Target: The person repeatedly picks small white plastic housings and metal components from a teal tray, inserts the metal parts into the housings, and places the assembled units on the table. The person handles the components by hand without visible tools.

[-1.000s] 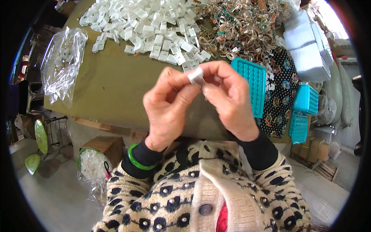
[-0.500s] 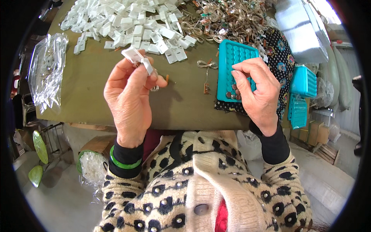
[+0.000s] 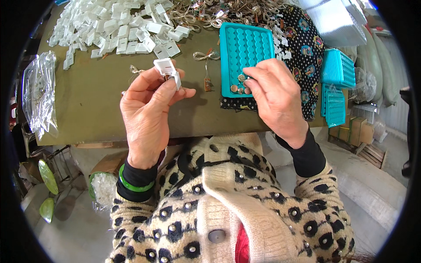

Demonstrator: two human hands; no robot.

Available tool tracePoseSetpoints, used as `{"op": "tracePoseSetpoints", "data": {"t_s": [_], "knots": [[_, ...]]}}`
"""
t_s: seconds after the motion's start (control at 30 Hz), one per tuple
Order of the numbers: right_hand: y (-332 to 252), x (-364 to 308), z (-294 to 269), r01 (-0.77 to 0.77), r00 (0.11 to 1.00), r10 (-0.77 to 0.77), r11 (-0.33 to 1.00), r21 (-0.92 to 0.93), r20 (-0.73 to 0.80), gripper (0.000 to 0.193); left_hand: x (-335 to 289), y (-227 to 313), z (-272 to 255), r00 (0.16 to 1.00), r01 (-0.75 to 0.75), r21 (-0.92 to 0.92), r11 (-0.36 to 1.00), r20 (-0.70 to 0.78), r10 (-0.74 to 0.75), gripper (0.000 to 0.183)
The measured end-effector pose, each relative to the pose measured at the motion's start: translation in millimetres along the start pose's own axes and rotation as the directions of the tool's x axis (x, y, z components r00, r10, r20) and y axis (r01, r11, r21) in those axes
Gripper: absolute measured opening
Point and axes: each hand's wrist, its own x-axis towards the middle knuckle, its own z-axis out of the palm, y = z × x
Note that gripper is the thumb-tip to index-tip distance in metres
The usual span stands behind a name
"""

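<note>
Pinched between the thumb and fingers of my left hand [image 3: 147,116] is a small white hinged plastic case [image 3: 165,66], its flap standing open. A thin coiled wire [image 3: 136,70] shows beside those fingers; I cannot tell whether it joins the case. My right hand [image 3: 278,96] reaches over the near end of a teal tray [image 3: 225,57] with rows of round pockets. Its thumb and forefinger are pinched close to several small round metal button cells [image 3: 237,89] lying in the tray. What sits between those fingertips is partly hidden.
A heap of white plastic cases [image 3: 112,26] covers the table's far left, with tangled wires [image 3: 210,11] beside it. One bundled wire with a small board [image 3: 207,83] lies left of the tray. Dotted cloth [image 3: 309,65], stacked teal trays [image 3: 337,68] and a clear bag [image 3: 39,94] flank the workspace.
My view has shifted, so the table items appear lower-left or higher. My right hand has moved down to the button cells in the tray. My left hand still holds the case, now turned.
</note>
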Motion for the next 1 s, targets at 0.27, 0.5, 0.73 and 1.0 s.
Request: {"op": "tracePoseSetpoints", "data": {"t_s": [0.27, 0.5, 0.73, 1.0], "knots": [[16.0, 8.5, 1.1, 0.079, 0.997, -0.079, 0.997, -0.008, -0.028, 0.016, -1.6, -7.0, 2.9, 0.998, 0.064, -0.033, 0.997, 0.022, -0.064, 0.022], [18.4, 3.2, -16.5, -0.006, 0.998, 0.006, 1.0, 0.006, -0.066, 0.011, -0.9, -12.2, 4.2, 0.997, 0.076, -0.039, 0.996, 0.033, -0.075, 0.022], [19.5, 0.1, -7.2, 0.07, 0.998, -0.068, 0.992, -0.106, 0.018, 0.02, -1.9, -16.6, 11.8, 0.999, 0.05, 0.019, 0.999, 0.006, -0.05, 0.022], [18.7, 7.3, -15.7, 0.027, 0.998, -0.026, 1.0, -0.01, 0.053, 0.017, -1.5, -12.3, 6.5, 0.994, 0.11, 0.0, 0.994, 0.03, -0.11, 0.024]]}}
